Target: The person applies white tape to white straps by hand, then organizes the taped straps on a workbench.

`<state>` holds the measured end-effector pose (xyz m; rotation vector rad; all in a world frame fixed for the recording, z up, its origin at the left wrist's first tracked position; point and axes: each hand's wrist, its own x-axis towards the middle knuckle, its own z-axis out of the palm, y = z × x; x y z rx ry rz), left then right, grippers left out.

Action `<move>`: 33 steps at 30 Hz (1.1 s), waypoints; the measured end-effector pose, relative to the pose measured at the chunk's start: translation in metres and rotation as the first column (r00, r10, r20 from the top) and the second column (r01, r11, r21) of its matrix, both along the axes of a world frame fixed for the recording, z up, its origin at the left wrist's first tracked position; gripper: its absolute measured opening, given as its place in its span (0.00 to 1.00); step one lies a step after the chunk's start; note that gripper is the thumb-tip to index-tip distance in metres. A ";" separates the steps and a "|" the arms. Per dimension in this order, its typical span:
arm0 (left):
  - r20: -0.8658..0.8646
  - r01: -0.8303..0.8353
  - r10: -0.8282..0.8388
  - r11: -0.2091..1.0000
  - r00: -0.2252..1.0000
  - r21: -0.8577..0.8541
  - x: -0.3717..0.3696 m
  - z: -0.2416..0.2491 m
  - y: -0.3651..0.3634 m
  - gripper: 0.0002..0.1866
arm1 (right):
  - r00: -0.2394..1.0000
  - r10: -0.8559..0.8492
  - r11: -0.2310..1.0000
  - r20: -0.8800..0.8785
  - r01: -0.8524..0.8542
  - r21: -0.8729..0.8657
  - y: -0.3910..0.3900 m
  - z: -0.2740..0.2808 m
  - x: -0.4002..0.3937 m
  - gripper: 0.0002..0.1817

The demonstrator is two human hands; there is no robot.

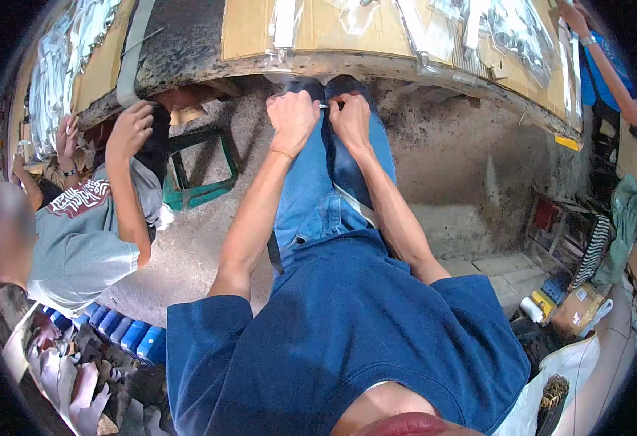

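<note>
My left hand (294, 116) is closed in a fist above my left knee, near the table edge. Beside it, over the other knee, my right hand (350, 118) has its fingers curled in a pinch. A small shiny piece (323, 106) shows in the narrow gap between the two hands, touching the fingertips; it is too small to name. Both hands rest at the jeans (297, 196), and the fingers hide most of what they hold.
Ahead runs a long table (376, 65) with cardboard and plastic-wrapped pieces. A co-worker (86, 240) sits at left by a green stool (201, 195); another person's arm (613, 76) reaches in at right. Blue containers (133, 336) and scraps lie lower left, a white sack (562, 363) lower right.
</note>
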<state>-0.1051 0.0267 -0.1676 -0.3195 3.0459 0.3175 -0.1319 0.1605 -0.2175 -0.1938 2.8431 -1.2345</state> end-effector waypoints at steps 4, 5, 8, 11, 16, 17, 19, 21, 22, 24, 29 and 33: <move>-0.019 -0.014 0.014 1.000 1.000 -0.011 0.005 -0.006 0.001 0.17 | 0.999 0.018 1.000 -0.039 -0.017 0.014 -0.001 0.003 0.002 0.09; -0.028 -0.018 0.017 1.000 0.999 -0.018 0.006 -0.007 0.001 0.17 | 0.999 0.018 1.000 -0.043 -0.018 0.012 -0.001 0.004 0.002 0.09; -0.032 0.021 -0.019 0.998 0.999 0.060 0.009 0.000 0.002 0.18 | 0.999 0.004 1.000 -0.043 -0.004 0.015 -0.001 0.008 0.003 0.09; 0.056 0.117 -0.128 0.979 0.990 0.169 -0.002 -0.004 -0.009 0.16 | 0.999 0.004 1.000 -0.037 -0.004 -0.002 -0.001 0.011 0.002 0.10; 0.224 -0.028 -0.011 0.985 0.974 0.169 -0.027 0.000 -0.017 0.15 | 0.984 -0.158 0.984 0.081 0.164 -0.073 0.002 0.003 -0.012 0.10; 0.200 -0.049 0.019 0.988 0.980 0.145 -0.028 -0.003 -0.020 0.14 | 0.991 -0.135 0.990 0.005 0.135 -0.050 0.007 0.001 -0.014 0.10; 0.205 -0.076 0.031 0.973 0.978 0.217 -0.023 -0.003 -0.024 0.15 | 0.985 -0.144 0.959 0.092 0.162 -0.232 0.011 0.010 -0.015 0.11; 0.211 -0.105 0.043 0.952 0.976 0.288 -0.011 0.001 -0.029 0.16 | 0.973 0.004 0.893 0.232 0.101 -0.438 0.025 0.008 -0.015 0.17; 0.166 -0.102 0.039 0.917 0.985 0.386 -0.002 0.005 -0.032 0.16 | 0.974 0.004 0.892 0.227 0.099 -0.441 0.031 0.012 -0.015 0.17; 0.129 -0.103 0.046 0.871 0.991 0.480 0.019 0.019 -0.029 0.16 | 0.903 0.255 0.753 0.346 0.039 -0.657 0.041 0.019 0.000 0.32; 0.120 -0.156 0.101 0.710 0.988 0.687 0.054 0.067 -0.012 0.15 | 0.890 0.341 0.690 0.302 -0.019 -0.723 0.025 0.078 0.035 0.46; 0.080 -0.172 0.173 0.625 0.982 0.761 0.070 0.080 -0.007 0.14 | 0.919 0.317 0.765 0.236 -0.100 -0.637 0.014 0.097 0.039 0.42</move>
